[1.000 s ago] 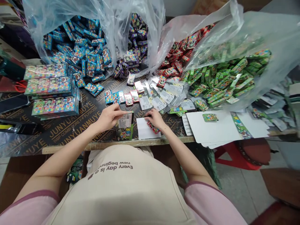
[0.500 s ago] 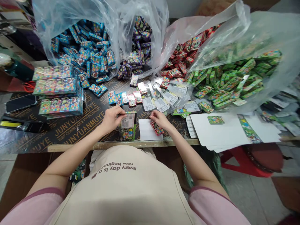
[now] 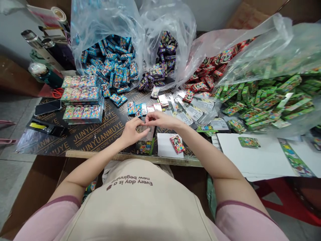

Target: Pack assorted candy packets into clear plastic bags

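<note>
Far bags (image 3: 100,23) hold coloured packets (image 3: 112,67); left grip (image 3: 131,132) clasps the green box (image 3: 146,145), right grip (image 3: 163,119) pinches its top.

I see blue packets (image 3: 110,63) at the bench's far left, purple packets (image 3: 160,65), red packets (image 3: 208,75) and green packets (image 3: 265,100) toward the right edge. The bench (image 3: 82,139) is dark brown with gold lettering. A red packet (image 3: 177,144) sits on a white card (image 3: 164,147) beside a green-printed box (image 3: 146,146).
</note>
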### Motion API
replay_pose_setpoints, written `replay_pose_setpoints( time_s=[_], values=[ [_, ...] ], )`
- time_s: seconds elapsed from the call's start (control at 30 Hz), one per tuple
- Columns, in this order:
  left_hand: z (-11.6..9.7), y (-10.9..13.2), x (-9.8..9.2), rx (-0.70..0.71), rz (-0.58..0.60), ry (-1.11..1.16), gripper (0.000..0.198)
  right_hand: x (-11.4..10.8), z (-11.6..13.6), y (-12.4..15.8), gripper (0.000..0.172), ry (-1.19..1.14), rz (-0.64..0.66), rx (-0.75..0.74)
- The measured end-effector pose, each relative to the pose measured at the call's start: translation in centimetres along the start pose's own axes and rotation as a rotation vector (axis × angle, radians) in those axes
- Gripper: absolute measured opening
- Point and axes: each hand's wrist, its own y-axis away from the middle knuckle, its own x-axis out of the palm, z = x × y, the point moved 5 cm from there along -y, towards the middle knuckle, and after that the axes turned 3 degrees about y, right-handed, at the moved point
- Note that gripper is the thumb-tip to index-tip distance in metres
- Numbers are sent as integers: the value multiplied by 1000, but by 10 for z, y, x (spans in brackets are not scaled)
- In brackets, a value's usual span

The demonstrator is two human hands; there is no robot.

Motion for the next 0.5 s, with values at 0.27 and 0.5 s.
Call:
replay_pose_setpoints(
  time_s=[0.27,0.5],
  values=[
    [10,1,3,-73,-71,-93,14,-4,-7,-3,11,-58,-23,60],
    [5,5,10,83,12,-133,15,-2,-17,-9,7,-94,-151,123]
  ],
)
